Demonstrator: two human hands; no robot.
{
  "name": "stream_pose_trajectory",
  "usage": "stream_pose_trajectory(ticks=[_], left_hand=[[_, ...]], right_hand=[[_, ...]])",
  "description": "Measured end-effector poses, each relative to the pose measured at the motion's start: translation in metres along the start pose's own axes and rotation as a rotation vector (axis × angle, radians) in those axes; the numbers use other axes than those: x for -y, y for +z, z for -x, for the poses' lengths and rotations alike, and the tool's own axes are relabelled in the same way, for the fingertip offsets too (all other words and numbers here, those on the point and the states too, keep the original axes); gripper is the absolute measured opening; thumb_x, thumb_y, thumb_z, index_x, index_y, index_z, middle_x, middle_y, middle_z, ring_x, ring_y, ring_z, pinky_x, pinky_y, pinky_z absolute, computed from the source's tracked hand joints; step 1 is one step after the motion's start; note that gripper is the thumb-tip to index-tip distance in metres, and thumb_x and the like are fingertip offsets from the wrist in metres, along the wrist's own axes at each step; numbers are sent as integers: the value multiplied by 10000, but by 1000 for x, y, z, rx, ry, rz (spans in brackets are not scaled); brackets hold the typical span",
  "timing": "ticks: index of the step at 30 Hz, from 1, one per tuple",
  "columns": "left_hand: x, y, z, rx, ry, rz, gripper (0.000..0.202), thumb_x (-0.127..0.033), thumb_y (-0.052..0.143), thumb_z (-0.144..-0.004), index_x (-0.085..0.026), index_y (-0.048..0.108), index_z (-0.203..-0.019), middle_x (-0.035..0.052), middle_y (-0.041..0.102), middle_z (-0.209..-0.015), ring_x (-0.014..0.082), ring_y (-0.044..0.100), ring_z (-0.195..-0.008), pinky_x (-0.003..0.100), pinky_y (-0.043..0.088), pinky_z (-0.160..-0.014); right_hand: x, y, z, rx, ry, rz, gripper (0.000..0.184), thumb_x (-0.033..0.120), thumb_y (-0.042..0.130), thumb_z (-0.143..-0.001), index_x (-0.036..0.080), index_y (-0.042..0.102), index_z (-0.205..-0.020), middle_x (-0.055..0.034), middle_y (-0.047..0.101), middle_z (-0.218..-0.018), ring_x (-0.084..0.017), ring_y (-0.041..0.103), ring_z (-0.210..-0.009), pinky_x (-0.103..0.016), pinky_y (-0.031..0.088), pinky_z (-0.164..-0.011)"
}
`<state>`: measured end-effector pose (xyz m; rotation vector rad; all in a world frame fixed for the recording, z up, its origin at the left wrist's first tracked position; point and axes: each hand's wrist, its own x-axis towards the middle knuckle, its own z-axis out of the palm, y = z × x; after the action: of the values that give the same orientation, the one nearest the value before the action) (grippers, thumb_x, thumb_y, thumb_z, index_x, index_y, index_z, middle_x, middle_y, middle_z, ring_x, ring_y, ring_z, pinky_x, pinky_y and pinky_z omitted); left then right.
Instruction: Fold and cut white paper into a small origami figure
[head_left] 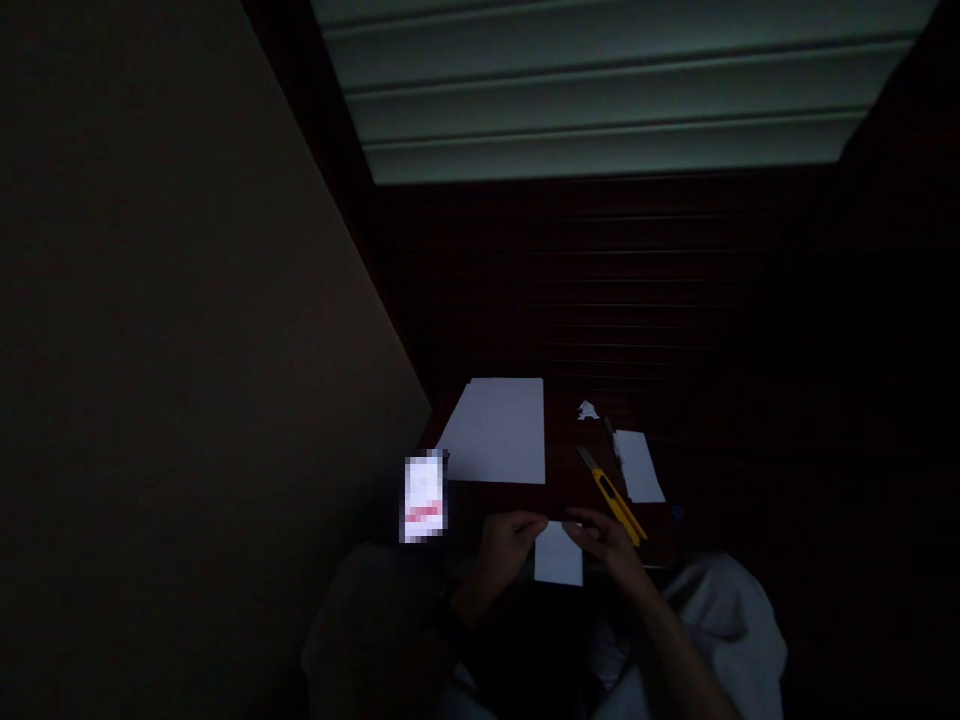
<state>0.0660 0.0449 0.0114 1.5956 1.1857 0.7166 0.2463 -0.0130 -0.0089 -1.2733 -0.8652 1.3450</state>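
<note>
A small white piece of paper [559, 558] is in front of me at the table's near edge, between my two hands. My left hand [512, 542] pinches its upper left corner with thumb and fingers together. At the upper right corner, my right hand [606, 545] has its fingertips on the paper, with the index finger reaching a little above the edge. Just beyond the right hand lies a yellow utility knife [616, 505], its blade pointing away to the left. The room is dim, so finer finger detail is hard to see.
Larger white sheets [499, 430] lie at the table's back left. A lit, blurred-out screen [424, 497] is at the left edge. At the right are a narrow white paper [639, 466], a dark pen [613, 438] and a small folded paper shape [588, 410]. A wall [225, 350] borders the left.
</note>
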Motion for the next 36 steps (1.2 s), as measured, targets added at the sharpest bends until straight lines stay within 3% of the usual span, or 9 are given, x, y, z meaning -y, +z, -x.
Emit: stream_pose_trajectory(ticks=[4,8,19,36], left_hand=[[-3,-4,2,-51,15,7,247,-368,576,-775,-191,732,-849,33,731,-857,191,666,-774,243,502,-696],[-4,-5,2,-77,33,-9,246,-379,584,-774,-195,735,-838,31,730,-859,191,662,-772,247,500,-712],[2,-2,1,-102,28,-11,261,-396,576,-790,-203,727,-880,29,728,-877,190,667,-798,253,506,-727],[-9,-6,-2,-151,69,-51,226,-362,573,-795,-209,728,-852,12,730,-861,172,670,-772,239,512,-710]], right_hand=[[2,2,2,63,18,18,328,471,660,-731,143,671,-757,-2,600,-591,-126,522,-525,-232,372,-511],[-3,-1,1,42,11,60,366,478,655,-734,145,601,-592,20,527,-492,-97,454,-463,-217,323,-471],[-1,-3,1,52,-1,115,376,487,638,-745,153,590,-578,21,535,-490,-98,444,-461,-219,309,-475],[-5,-5,-1,75,-16,242,420,505,588,-782,145,586,-565,12,542,-470,-100,457,-447,-219,325,-477]])
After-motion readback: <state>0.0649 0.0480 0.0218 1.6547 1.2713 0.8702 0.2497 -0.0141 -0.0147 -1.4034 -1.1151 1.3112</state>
